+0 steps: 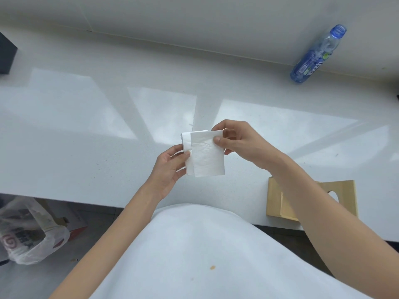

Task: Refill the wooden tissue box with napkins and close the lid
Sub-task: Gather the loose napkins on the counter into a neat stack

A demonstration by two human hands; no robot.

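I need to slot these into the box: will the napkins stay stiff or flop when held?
Probably floppy singly: the napkins look thin, and the front sheet is crinkled. Folded and stacked, they seem to hold flat while the left hand and right hand pinch their edges. Likely very light and easily creased.

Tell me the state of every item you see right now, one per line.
napkins: held above the counter, fanned apart
left hand: gripping the napkins
right hand: pinching the napkins' top right corner
wooden tissue box: on counter, partly hidden
bottle: cap on
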